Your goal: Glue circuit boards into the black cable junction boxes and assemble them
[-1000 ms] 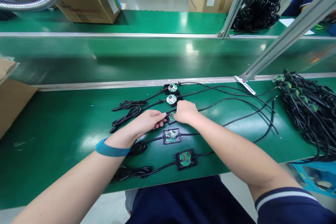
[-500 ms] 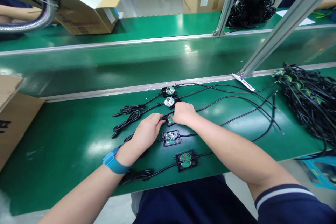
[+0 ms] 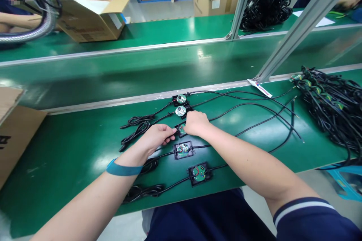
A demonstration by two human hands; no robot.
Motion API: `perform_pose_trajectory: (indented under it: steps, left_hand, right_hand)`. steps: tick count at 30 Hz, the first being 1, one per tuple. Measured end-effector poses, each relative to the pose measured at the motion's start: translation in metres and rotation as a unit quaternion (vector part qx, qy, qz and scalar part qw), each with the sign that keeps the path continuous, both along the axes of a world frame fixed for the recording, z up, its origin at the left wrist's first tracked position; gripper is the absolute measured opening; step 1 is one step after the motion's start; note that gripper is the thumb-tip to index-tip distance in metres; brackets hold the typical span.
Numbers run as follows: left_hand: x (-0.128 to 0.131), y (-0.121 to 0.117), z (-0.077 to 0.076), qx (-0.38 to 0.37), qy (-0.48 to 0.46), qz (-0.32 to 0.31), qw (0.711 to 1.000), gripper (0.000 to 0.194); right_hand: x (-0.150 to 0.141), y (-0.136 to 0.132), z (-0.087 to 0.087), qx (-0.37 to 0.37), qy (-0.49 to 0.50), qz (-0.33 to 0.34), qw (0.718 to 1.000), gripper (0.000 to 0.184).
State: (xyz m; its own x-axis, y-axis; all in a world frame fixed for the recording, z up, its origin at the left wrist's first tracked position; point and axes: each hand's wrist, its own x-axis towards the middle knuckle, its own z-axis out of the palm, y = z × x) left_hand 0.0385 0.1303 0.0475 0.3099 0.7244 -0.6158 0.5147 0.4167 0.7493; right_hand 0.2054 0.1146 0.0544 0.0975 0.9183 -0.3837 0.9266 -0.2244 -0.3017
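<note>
Several black plastic housings with round green circuit boards lie in a column on the green bench, a black cable leaving each side. My left hand (image 3: pixel 160 136), with a blue wrist strap (image 3: pixel 124 168), pinches the black cable at the left end of the third housing (image 3: pixel 181 130). Curled over that housing's right end is my right hand (image 3: pixel 197 122); its fingertips and whatever they hold are hidden. Nearer me lie an open housing (image 3: pixel 183 150) and another (image 3: pixel 199 173). Beyond my hands, one board (image 3: pixel 181 111) sits at the edge of its housing, and another board (image 3: pixel 181 99) lies farther back.
A heap of black cables with boards (image 3: pixel 333 109) covers the bench's right end. A white tube (image 3: pixel 259 88) lies by the metal post. One cardboard box (image 3: pixel 21 139) stands at the left, another box (image 3: pixel 90 22) across the divider, where other people's arms show.
My left hand's fingers have shifted slightly and loosened out to the left of the third housing, showing more of it. My right hand stays over its right end. The view has moved slightly.
</note>
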Motion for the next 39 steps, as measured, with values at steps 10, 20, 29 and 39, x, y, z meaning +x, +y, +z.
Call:
perform_pose_trajectory:
  steps: [10, 20, 29, 39]
  left_hand:
    - [0.004, 0.003, -0.006, 0.099, 0.060, -0.032, 0.993, 0.034]
    - [0.012, 0.011, -0.002, 0.136, 0.134, -0.102, 0.976, 0.025]
    - [0.017, 0.010, -0.005, 0.152, 0.175, -0.105, 0.967, 0.025]
    - [0.011, 0.006, -0.017, 0.122, 0.092, -0.068, 0.986, 0.021]
  right_hand:
    - [0.000, 0.000, 0.000, -0.004, -0.003, 0.003, 1.000, 0.044]
    - [-0.001, 0.000, 0.002, -0.016, -0.017, 0.007, 1.000, 0.039]
    - [0.001, -0.001, 0.005, -0.016, -0.023, 0.025, 0.999, 0.043]
    - [-0.006, 0.006, 0.009, -0.047, -0.043, 0.009, 0.998, 0.057]
